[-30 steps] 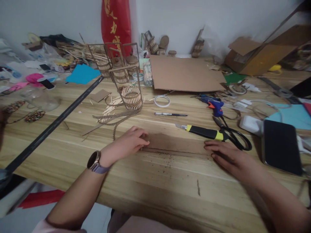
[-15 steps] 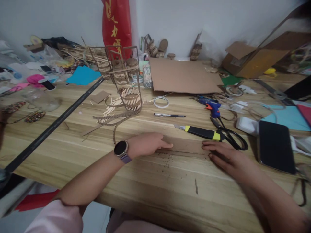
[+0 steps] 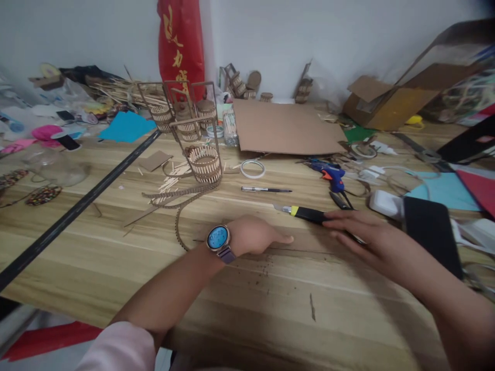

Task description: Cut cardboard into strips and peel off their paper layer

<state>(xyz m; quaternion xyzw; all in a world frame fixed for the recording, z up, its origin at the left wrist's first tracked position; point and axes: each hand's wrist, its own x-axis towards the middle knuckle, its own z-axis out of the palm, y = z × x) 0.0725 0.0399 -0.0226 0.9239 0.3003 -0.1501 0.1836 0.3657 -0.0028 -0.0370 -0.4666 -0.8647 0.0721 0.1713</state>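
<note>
My left hand (image 3: 257, 235), with a watch (image 3: 218, 238) on its wrist, rests on a narrow brown cardboard strip (image 3: 305, 241). Its thumb is stretched out to the right along the strip; the other fingers are mostly hidden. My right hand (image 3: 361, 236) is over the handle of a black and yellow utility knife (image 3: 307, 214). The fingers there are straight and a little apart, not wrapped round the handle. The knife lies behind the strip with its blade to the left. Black-handled scissors (image 3: 340, 200) are partly covered by my right hand.
Behind the knife lie a pen (image 3: 266, 189), a tape roll (image 3: 252, 169) and a blue glue gun (image 3: 333, 178). A small stick bucket (image 3: 204, 164) stands at the left, near a curled corrugated strip (image 3: 178, 221). A large cardboard sheet (image 3: 286, 126) is farther back. A black phone-like device (image 3: 431, 232) lies right.
My left hand has slid right along the strip. My right hand has gone from the strip's right end to the knife handle. The watch face has lit up, and the view has shifted slightly.
</note>
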